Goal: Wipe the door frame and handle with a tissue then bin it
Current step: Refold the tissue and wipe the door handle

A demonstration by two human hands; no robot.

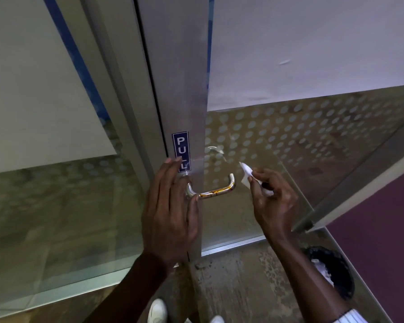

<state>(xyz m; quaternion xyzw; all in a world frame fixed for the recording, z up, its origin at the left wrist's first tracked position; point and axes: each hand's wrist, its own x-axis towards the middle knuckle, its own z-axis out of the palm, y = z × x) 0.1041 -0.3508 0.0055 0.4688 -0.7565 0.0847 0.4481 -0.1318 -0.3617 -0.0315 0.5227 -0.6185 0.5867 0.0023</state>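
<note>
Shoes, white, showed at the bottom centre of the frame on the speckled concrete floor. At the lower right I saw a black-lined bin standing on that floor, with crumpled white paper inside it, just beside my right forearm.

Higher up, left of centre, my left hand lay flat with its fingers spread apart, gripping nothing; the fingertips covered the lower end of the blue PULL sticker and the thumb touched the left end of the handle. The handle was a bent steel bar at the centre of the frame, its lower run smeared with a brown, sticky-looking stain.

Right of centre, my right hand held the tissue, the fingers pinched together on it; a folded white corner stuck up past the thumb. The tissue hung just to the right of the handle, near it but apart from it.

Behind the hands, the door frame ran up the middle of the frame as a brushed metal upright. To either side were glass panels with frosted dots, and white sheets covered their upper parts.
</note>
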